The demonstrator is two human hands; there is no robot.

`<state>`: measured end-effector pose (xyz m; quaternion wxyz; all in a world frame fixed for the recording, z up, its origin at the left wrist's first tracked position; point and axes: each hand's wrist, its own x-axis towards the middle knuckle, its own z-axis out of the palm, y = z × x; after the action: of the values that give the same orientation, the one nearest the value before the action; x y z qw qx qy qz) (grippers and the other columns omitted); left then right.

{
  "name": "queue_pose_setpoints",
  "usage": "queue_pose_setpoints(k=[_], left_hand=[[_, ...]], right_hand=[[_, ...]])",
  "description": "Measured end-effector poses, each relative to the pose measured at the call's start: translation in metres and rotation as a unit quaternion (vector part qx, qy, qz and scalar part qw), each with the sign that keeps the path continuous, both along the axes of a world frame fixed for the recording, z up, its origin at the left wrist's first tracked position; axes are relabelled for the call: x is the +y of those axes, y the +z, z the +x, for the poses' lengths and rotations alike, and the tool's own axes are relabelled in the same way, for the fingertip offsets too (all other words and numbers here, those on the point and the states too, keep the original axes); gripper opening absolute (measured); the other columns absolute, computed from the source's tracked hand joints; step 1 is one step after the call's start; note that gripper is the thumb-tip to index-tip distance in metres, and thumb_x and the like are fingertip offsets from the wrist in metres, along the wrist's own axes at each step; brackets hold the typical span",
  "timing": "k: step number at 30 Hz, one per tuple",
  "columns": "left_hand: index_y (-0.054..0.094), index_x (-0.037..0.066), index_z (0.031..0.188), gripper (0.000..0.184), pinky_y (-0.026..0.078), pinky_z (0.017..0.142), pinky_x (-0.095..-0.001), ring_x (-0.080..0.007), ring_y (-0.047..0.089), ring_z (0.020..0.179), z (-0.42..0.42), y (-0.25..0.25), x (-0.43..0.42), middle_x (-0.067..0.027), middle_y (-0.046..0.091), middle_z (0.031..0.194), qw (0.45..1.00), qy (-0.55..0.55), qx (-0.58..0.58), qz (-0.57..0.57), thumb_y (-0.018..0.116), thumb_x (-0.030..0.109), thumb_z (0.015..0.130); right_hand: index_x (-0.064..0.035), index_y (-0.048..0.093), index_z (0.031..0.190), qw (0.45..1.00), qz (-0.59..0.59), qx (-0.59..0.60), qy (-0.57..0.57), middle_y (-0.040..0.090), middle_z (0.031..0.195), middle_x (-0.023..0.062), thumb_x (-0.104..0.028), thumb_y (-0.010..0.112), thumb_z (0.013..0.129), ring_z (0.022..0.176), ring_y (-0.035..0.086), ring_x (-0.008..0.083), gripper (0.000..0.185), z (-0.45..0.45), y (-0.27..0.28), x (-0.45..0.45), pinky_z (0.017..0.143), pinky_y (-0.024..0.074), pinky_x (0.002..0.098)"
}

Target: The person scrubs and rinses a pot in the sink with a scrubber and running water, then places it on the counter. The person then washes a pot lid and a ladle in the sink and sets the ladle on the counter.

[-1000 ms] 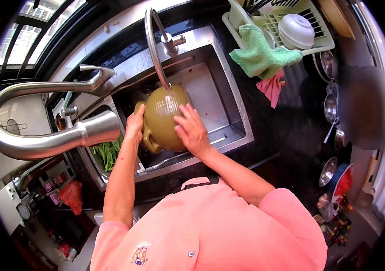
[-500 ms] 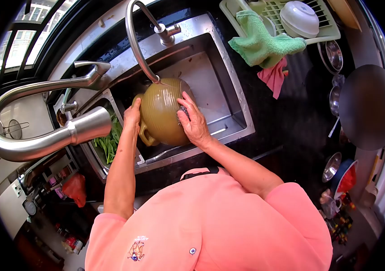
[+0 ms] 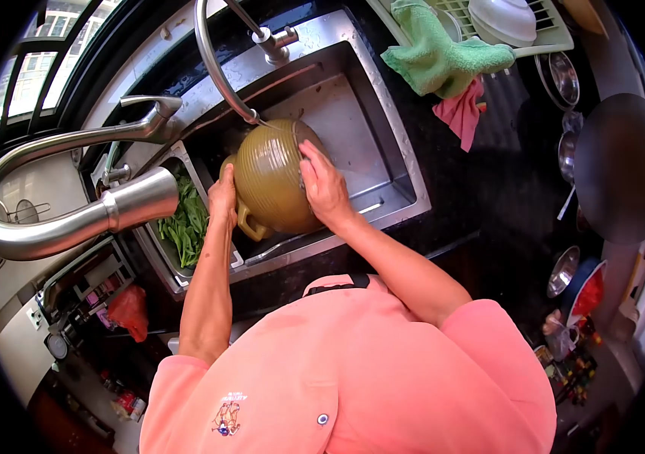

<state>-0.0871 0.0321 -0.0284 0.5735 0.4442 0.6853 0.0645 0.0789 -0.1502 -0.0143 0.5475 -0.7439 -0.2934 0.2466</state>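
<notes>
An olive-brown ribbed clay pot [image 3: 273, 174] lies tilted over the large sink basin [image 3: 349, 113], its looped handle [image 3: 253, 225] towards me. My left hand [image 3: 222, 198] is closed on the pot's left side, near its rim. My right hand [image 3: 326, 188] presses against the pot's right side, by its base, with the fingers together over a steel wool scourer. The palm and fingers now hide almost all of that scourer. A thin curved faucet spout [image 3: 220, 68] ends just above the pot, where a little water runs onto it.
Green leafy vegetables [image 3: 185, 219] fill the smaller basin at left. A large pull-out faucet [image 3: 80, 216] arches over that side. Beyond the sink's right edge are a green cloth [image 3: 443, 57], a pink cloth [image 3: 460, 113] and a dish rack [image 3: 545, 34] with a white bowl [image 3: 502, 21].
My right hand has shifted slightly up and over the pot's base, covering the scourer that showed before. The pot has turned a little, and my left hand keeps its hold.
</notes>
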Motion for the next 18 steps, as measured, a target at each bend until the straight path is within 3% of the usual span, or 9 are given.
queue_pose_setpoints(k=[2,5,8,11,15,18], left_hand=[[0.062,-0.004,0.128,0.06,0.053,0.09,-0.0375,-0.0235,0.067,0.103,0.001,0.009,-0.008,-0.0137,0.069,0.119,1.0,0.015,0.006,-0.002,0.064,0.048,0.097],[0.061,-0.005,0.129,0.06,0.053,0.089,-0.0372,-0.0229,0.067,0.103,-0.001,0.003,-0.003,-0.0136,0.069,0.118,0.998,0.043,-0.033,-0.021,0.063,0.047,0.098],[0.062,-0.004,0.127,0.058,0.053,0.088,-0.037,-0.0223,0.067,0.101,0.0,0.0,-0.001,-0.0127,0.069,0.116,0.998,0.047,-0.041,-0.031,0.063,0.046,0.099],[0.063,-0.004,0.126,0.057,0.054,0.087,-0.0366,-0.0219,0.067,0.1,-0.005,-0.004,-0.001,-0.0122,0.069,0.116,0.998,0.037,-0.04,-0.037,0.063,0.046,0.099],[0.063,-0.004,0.125,0.056,0.054,0.087,-0.0356,-0.0217,0.067,0.098,-0.002,0.007,-0.006,-0.012,0.069,0.116,0.999,0.014,-0.041,-0.009,0.063,0.045,0.099],[0.061,-0.004,0.127,0.056,0.054,0.087,-0.0355,-0.0217,0.067,0.098,-0.003,0.002,-0.004,-0.0115,0.069,0.114,0.997,0.039,-0.057,-0.022,0.063,0.045,0.099]], right_hand=[[-0.0017,0.055,0.137,0.994,-0.07,0.079,0.035,0.054,0.142,0.0262,-0.017,0.054,0.102,0.129,0.054,0.0443,0.038,0.022,0.002,0.03,0.108,0.0448,0.0447],[0.002,0.055,0.136,0.99,-0.092,0.103,0.027,0.057,0.137,0.0284,-0.019,0.052,0.103,0.124,0.056,0.0456,0.039,0.019,0.007,0.024,0.105,0.0461,0.0456],[0.0056,0.056,0.132,0.998,0.024,-0.018,-0.046,0.06,0.13,0.0299,-0.02,0.051,0.103,0.117,0.059,0.0464,0.039,-0.018,0.002,-0.02,0.101,0.0476,0.0472],[0.0066,0.057,0.13,0.989,0.058,-0.115,-0.079,0.063,0.122,0.0315,-0.021,0.048,0.105,0.112,0.061,0.0471,0.039,-0.032,0.002,-0.027,0.096,0.0498,0.0457],[0.0067,0.056,0.131,1.0,-0.011,0.002,-0.014,0.062,0.123,0.0326,-0.023,0.051,0.104,0.112,0.061,0.0479,0.041,0.014,-0.003,0.034,0.094,0.0503,0.0465],[0.0077,0.054,0.133,0.999,-0.034,0.018,-0.012,0.061,0.123,0.0343,-0.024,0.052,0.104,0.113,0.06,0.0492,0.044,0.013,0.005,0.027,0.094,0.0504,0.0468]])
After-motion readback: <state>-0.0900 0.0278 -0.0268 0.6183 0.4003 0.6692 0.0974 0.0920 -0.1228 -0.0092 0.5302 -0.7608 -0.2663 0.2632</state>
